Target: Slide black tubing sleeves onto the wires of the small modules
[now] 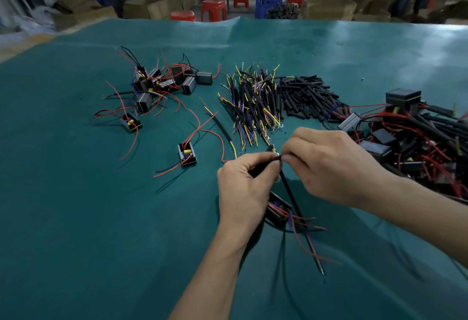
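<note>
The left hand [244, 180] curls round a thin black sleeve [263, 166], thumb and fingers closed on it. The right hand [326, 165] meets it from the other side, its fingertips [287, 156] pinching the sleeve's end, where a small metal terminal shows; whether they hold the sleeve or the wire inside cannot be told. A second long, matte black sleeve [295, 200] runs down from the hands toward the lower right, thin wires trailing from its end. Under the left wrist lies a small boxy black module [277, 207] with red and blue wires [306, 228] fanning out, resting on the smooth green mat [88, 218].

Just beyond the hands sits a heap of sleeved yellow and blue leads [253, 102], and beside it on the right a pile of short black tube pieces [306, 97]. A tangled stack of modules [415, 140] fills the right edge. To the left, a loose module [187, 154] lies open side up, with a cluster [162, 84] farther back. Red stools [214, 9] stand past the table.
</note>
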`<state>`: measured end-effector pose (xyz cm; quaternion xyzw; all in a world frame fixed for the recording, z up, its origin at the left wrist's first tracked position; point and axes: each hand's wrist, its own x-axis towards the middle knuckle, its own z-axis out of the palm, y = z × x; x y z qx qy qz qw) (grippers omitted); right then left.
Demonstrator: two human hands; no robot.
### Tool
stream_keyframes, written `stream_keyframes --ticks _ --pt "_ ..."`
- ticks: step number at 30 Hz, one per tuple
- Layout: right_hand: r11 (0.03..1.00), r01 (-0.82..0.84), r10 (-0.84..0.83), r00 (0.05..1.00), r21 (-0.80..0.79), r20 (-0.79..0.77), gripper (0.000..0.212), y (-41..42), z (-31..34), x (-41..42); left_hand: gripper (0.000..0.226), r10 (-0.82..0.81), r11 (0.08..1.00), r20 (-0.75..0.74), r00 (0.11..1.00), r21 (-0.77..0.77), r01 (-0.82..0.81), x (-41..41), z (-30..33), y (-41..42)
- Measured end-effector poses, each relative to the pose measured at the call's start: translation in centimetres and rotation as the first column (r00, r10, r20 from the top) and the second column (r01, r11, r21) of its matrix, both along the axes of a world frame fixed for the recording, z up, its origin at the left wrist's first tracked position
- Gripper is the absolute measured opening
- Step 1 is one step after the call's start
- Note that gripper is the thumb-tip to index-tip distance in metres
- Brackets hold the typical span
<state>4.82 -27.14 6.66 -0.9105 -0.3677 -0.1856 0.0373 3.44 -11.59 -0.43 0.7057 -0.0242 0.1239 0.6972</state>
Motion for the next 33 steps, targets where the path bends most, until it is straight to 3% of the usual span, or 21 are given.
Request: stream_keyframes --ticks 2,4,6,8,10,12,14,17,22,28,33 --pt "0.983 0.14 -0.116 0.976 0.121 -0.184 0.013 0.3 0.3 0.2 0.008 -0.002 1.0 0.007 1.0 0.019 0.002 0.0 -0.1 0.0" --pt "0.94 0.309 -0.227 0.884 0.147 -0.41 0.017 0.4 0.8 0.8 0.007 -0.008 1.0 0.01 1.0 0.013 0.008 -0.1 0.0 0.0" --pt "0.843 0.486 -0.177 0.656 0.231 -0.734 0.023 0.4 1.1 1.4 0.008 -0.03 1.0 0.013 0.999 -0.006 0.03 -0.2 0.1 0.0" --pt "0.699 0.658 0.059 0.336 0.279 -0.94 0.023 0.3 1.2 1.8 0.013 -0.053 0.998 0.012 0.999 -0.034 0.053 -0.2 0.2 0.0" --pt "0.616 0.757 0.227 0.094 0.218 -0.969 0.015 0.0 1.1 1.9 0.018 -0.063 0.997 0.02 0.998 -0.039 0.064 -0.2 0.2 0.0" --pt "0.599 0.778 0.318 -0.014 0.189 -0.948 0.005 -0.3 0.8 1.9 0.021 -0.08 0.996 0.027 0.996 -0.04 0.081 -0.2 0.3 -0.1" --pt "0.576 0.779 0.35 0.041 0.249 -0.936 0.005 -0.6 0.6 2.0 0.024 -0.1 0.993 0.021 0.995 -0.059 0.101 -0.3 0.4 -0.1" --pt "0.507 0.745 0.379 0.26 0.434 -0.888 0.008 -0.9 -0.1 2.6 0.027 -0.113 0.992 0.021 0.993 -0.049 0.114 -0.2 0.3 -0.2" --pt "0.48 0.712 0.554 0.208 0.513 -0.806 0.013 -0.7 -1.1 2.5 0.025 -0.127 0.989 0.046 0.991 -0.067 0.13 -0.3 0.4 0.0" --pt "0.451 0.645 0.499 0.391 0.617 -0.774 0.024 -0.9 -1.6 2.1 0.023 -0.135 0.987 0.062 0.989 -0.079 0.139 -0.1 0.4 0.1" --pt "0.434 0.608 0.44 0.5 0.665 -0.745 0.014 -0.8 -1.1 1.9 0.021 -0.139 0.988 0.074 0.988 -0.062 0.144 -0.4 0.5 0.0"
